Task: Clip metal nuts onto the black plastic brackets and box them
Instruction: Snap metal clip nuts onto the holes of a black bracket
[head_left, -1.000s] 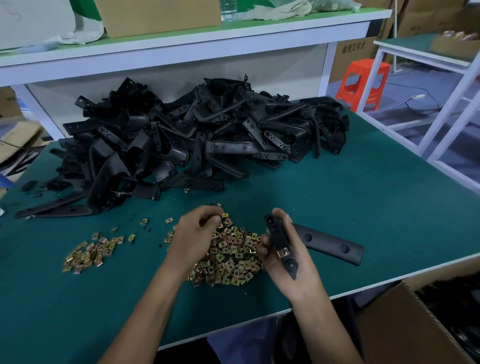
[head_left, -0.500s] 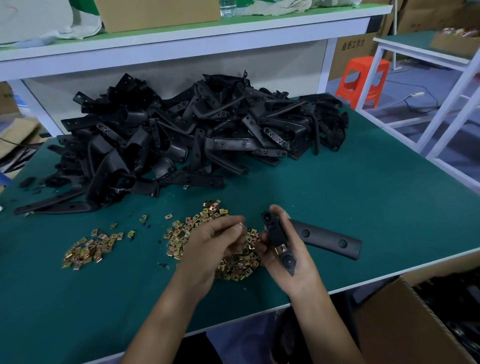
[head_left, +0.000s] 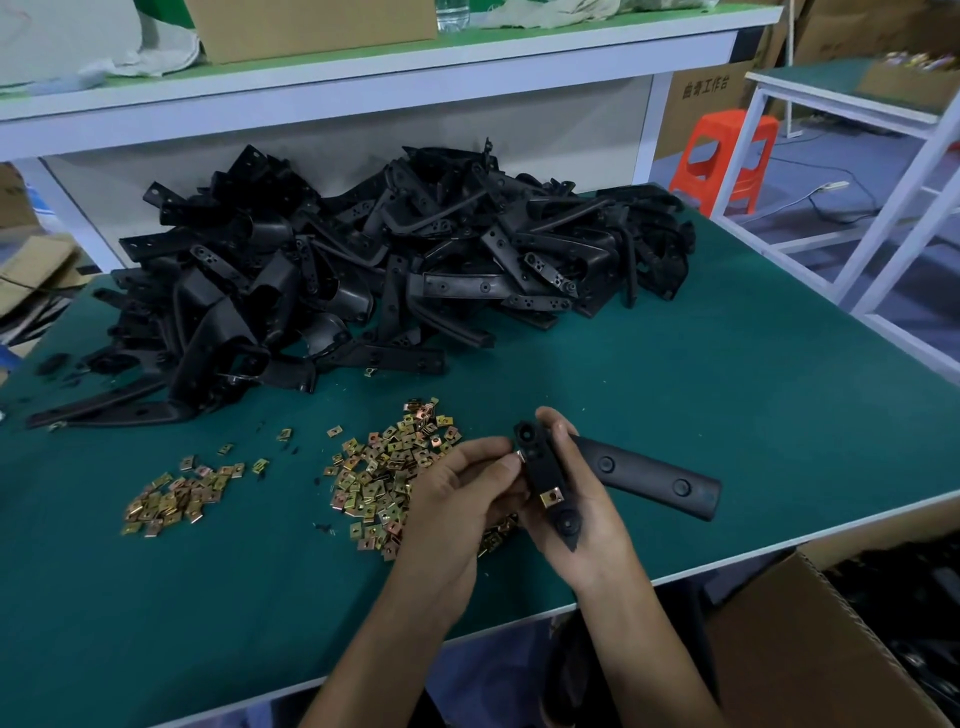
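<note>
Steadying the black bracket (head_left: 544, 474), the right grip (head_left: 589, 527) is clenched round it. A metal nut (head_left: 521, 457) is pinched by the left grip (head_left: 457, 501).

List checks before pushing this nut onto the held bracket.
1. Right hand grips bracket: ok.
2. Left hand pinches nut at bracket's edge: ok.
3. That nut square to its slot: cannot tell, mostly hidden.
4. Other nut clipped on bracket: ok.
5. Nut pile beside the hands: ok.
6. Cardboard box open below table edge: ok.
</note>
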